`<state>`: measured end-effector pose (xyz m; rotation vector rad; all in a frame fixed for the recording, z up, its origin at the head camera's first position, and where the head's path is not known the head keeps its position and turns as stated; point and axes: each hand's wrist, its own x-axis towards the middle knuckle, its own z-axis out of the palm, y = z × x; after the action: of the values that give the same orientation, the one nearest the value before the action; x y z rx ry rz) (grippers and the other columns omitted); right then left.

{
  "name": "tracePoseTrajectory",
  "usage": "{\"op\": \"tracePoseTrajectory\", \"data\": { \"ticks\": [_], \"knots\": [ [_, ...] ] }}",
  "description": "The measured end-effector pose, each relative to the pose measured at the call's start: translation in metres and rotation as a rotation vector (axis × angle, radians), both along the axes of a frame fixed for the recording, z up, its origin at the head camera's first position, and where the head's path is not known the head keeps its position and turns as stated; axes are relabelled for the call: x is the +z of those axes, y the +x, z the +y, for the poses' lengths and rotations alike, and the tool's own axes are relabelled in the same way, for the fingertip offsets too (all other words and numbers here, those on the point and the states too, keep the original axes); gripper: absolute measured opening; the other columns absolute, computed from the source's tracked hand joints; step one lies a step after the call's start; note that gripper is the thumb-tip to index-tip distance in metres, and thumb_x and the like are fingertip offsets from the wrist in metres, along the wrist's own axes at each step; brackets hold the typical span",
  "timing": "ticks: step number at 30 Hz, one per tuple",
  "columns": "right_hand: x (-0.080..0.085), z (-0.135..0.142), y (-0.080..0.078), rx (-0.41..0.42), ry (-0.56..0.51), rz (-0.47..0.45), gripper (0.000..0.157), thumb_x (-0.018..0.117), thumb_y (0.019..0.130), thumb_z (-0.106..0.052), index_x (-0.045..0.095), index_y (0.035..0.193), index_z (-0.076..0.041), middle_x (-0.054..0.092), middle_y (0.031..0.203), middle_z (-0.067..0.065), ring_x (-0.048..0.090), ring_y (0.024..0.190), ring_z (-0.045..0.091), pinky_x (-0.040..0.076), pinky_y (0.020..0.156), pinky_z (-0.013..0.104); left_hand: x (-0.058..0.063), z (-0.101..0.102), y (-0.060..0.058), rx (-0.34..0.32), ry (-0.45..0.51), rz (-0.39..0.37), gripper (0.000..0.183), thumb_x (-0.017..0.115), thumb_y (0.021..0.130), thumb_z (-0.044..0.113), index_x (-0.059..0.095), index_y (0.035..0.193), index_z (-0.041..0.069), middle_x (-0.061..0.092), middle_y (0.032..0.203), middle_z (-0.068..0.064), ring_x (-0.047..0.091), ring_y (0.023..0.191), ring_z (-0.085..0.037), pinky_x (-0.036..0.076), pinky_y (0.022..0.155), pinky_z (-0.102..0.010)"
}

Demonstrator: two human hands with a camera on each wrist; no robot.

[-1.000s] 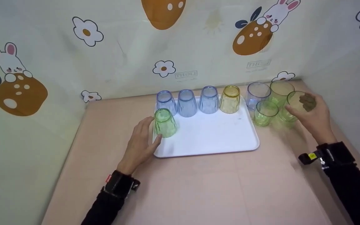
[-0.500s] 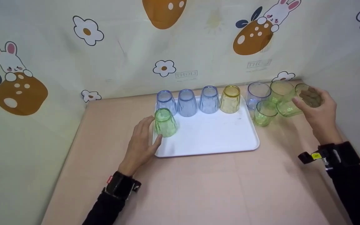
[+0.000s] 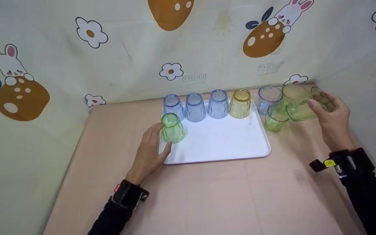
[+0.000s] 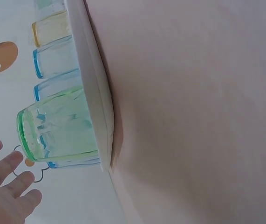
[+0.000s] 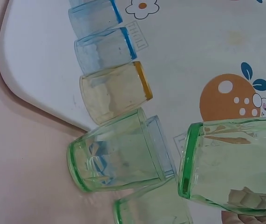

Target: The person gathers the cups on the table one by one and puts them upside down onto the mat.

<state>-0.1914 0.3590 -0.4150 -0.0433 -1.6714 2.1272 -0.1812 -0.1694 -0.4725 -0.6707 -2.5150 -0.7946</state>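
A green glass [image 3: 300, 108] is in the right hand [image 3: 335, 122], which pinches it near the mouth, thumb on the near side and fingers showing through the clear wall. The glass is tilted well over, its thick base toward the tray and its mouth toward the right. It is over the right part of the table, beside the standing glasses; whether it touches any of them cannot be told.

Just by it stand a front green glass [image 3: 275, 123], a back green glass [image 3: 294, 88] and a clear blue glass [image 3: 265, 106], all upright, mouths up, off the tray's right edge.

The left hand [image 3: 148, 153] is spread beside an upturned green glass [image 3: 174, 132], thumb and fingers apart at its left side; whether a fingertip touches it is unclear. That glass stands base up at the left of the white tray [image 3: 217, 140].

Along the tray's back edge stand three blue glasses [image 3: 219, 106] and, at the right end, a yellow glass [image 3: 240, 106], all base up.

Both wrists wear black straps [image 3: 354, 163] over dark sleeves [image 3: 369, 202]. Tray and glasses rest on a pinkish table [image 3: 207, 195], backed by a pale wall covering [image 3: 126, 71] printed with rabbits and flowers.
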Motion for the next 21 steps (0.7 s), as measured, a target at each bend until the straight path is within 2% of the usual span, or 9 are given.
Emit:
{"op": "tracePoseTrajectory", "data": {
  "ticks": [5, 9, 16, 21],
  "knots": [
    [-0.001, -0.005, 0.001, 0.042, -0.083, -0.010, 0.052, 0.071, 0.093, 0.002, 0.046, 0.138, 0.004, 0.054, 0.125, 0.011, 0.058, 0.112, 0.016, 0.049, 0.092, 0.018, -0.001, 0.003, 0.001, -0.014, 0.019, 0.018, 0.061, 0.067, 0.094, 0.020, 0.043, 0.147, 0.000, 0.046, 0.145, -0.017, 0.041, 0.136, -0.030, 0.034, 0.114, -0.043],
    [-0.002, -0.011, -0.001, 0.065, -0.199, 0.012, 0.047, 0.069, 0.094, 0.005, 0.047, 0.135, 0.006, 0.057, 0.121, 0.015, 0.063, 0.104, 0.019, 0.052, 0.090, 0.021, -0.002, 0.006, 0.001, -0.027, 0.046, 0.035, 0.061, 0.069, 0.093, 0.017, 0.045, 0.146, 0.000, 0.047, 0.145, -0.016, 0.040, 0.137, -0.028, 0.032, 0.115, -0.040],
    [-0.005, -0.023, -0.004, 0.107, -0.268, 0.009, 0.045, 0.064, 0.098, 0.001, 0.042, 0.137, 0.005, 0.053, 0.126, 0.014, 0.059, 0.112, 0.019, 0.048, 0.097, 0.022, -0.001, 0.011, 0.001, -0.022, 0.064, 0.080, 0.060, 0.069, 0.093, 0.017, 0.045, 0.145, 0.000, 0.046, 0.146, -0.016, 0.040, 0.138, -0.028, 0.033, 0.114, -0.042],
    [-0.007, -0.033, -0.006, 0.156, -0.313, 0.047, 0.043, 0.062, 0.100, -0.002, 0.041, 0.137, 0.007, 0.047, 0.132, 0.016, 0.057, 0.115, 0.021, 0.045, 0.103, 0.026, 0.002, 0.015, 0.001, -0.041, 0.080, 0.093, 0.059, 0.067, 0.093, 0.017, 0.045, 0.145, 0.000, 0.046, 0.146, -0.015, 0.039, 0.137, -0.027, 0.033, 0.114, -0.041]
  ]
}}
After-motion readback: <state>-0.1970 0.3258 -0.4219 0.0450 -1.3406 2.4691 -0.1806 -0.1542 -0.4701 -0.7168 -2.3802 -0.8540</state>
